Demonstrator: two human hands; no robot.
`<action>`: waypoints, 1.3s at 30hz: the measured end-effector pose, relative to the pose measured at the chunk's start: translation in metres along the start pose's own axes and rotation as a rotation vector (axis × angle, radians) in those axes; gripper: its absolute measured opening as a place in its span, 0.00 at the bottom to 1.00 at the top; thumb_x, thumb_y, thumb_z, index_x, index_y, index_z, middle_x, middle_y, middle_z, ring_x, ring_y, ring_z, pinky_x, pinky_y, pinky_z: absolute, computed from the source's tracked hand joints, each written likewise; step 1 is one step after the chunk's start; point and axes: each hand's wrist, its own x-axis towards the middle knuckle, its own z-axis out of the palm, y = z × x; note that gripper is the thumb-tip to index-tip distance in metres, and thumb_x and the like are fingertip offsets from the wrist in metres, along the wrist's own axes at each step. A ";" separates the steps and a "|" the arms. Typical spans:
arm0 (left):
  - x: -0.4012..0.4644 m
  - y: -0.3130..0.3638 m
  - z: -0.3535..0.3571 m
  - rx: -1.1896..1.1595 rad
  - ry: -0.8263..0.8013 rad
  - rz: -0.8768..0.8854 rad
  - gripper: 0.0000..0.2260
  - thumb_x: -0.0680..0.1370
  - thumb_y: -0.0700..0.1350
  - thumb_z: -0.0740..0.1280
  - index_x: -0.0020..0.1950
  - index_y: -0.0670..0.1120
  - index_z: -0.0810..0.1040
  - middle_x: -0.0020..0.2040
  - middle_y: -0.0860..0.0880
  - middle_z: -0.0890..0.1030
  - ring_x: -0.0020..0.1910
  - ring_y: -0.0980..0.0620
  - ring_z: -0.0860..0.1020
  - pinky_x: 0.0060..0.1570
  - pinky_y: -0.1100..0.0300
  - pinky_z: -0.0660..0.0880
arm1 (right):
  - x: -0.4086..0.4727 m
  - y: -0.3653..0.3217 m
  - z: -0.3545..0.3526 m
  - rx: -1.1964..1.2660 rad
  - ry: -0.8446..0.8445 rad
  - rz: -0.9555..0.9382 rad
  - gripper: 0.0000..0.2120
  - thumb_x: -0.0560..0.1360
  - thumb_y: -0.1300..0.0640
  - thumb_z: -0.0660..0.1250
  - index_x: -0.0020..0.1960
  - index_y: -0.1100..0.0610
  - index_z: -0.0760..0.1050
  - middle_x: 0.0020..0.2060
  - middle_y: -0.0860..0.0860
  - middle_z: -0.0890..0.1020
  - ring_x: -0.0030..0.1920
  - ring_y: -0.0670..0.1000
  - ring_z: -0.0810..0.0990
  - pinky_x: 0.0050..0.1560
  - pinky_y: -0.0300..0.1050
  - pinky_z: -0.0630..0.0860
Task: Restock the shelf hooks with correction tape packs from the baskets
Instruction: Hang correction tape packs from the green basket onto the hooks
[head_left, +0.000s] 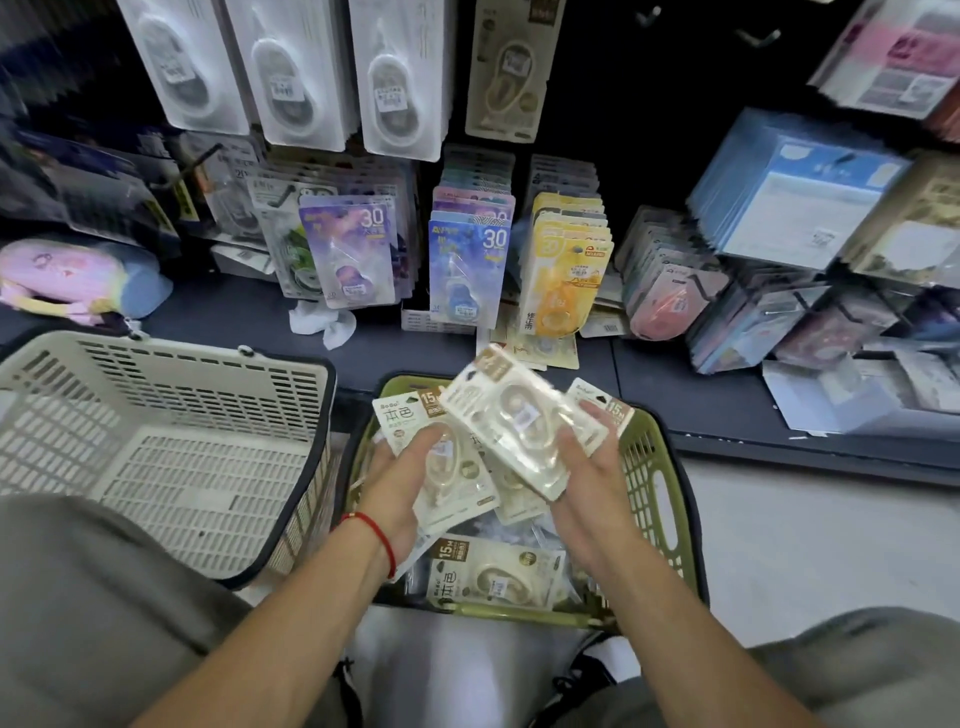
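Over the green basket (667, 499) both my hands hold cream correction tape packs. My left hand (397, 478) grips a pack (410, 415) with a brown 15M label, thumb across its front. My right hand (587, 483) holds a tilted stack of packs (519, 421) from below, fingers curled round its lower edge. More cream packs (493, 571) lie in the basket. A matching cream pack (506, 73) hangs on a hook high on the shelf.
A white basket (166, 415) stands at the left with nothing seen in it. Rows of correction tape packs (467, 260) hang on hooks above the dark shelf base (727, 395). A pink pouch (57, 275) lies at left. My knees frame the bottom.
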 end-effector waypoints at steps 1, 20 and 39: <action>-0.002 -0.003 0.005 -0.016 -0.031 -0.003 0.22 0.79 0.50 0.75 0.71 0.49 0.77 0.61 0.42 0.86 0.55 0.38 0.86 0.44 0.45 0.84 | -0.005 0.009 0.002 -0.072 -0.010 0.028 0.16 0.85 0.62 0.64 0.65 0.43 0.73 0.61 0.55 0.84 0.58 0.61 0.86 0.49 0.65 0.85; 0.010 -0.003 -0.041 0.291 0.163 0.322 0.21 0.73 0.48 0.81 0.62 0.57 0.78 0.51 0.60 0.88 0.52 0.57 0.86 0.52 0.51 0.82 | 0.050 0.049 -0.032 -1.238 0.076 0.088 0.21 0.78 0.49 0.76 0.63 0.54 0.69 0.58 0.52 0.81 0.58 0.55 0.81 0.57 0.50 0.78; 0.001 -0.011 -0.020 0.228 -0.087 0.180 0.24 0.75 0.45 0.78 0.69 0.52 0.75 0.60 0.46 0.87 0.56 0.43 0.87 0.54 0.36 0.83 | 0.033 0.026 -0.014 -1.007 -0.013 -0.209 0.20 0.80 0.40 0.68 0.67 0.48 0.78 0.63 0.47 0.77 0.60 0.43 0.78 0.60 0.44 0.78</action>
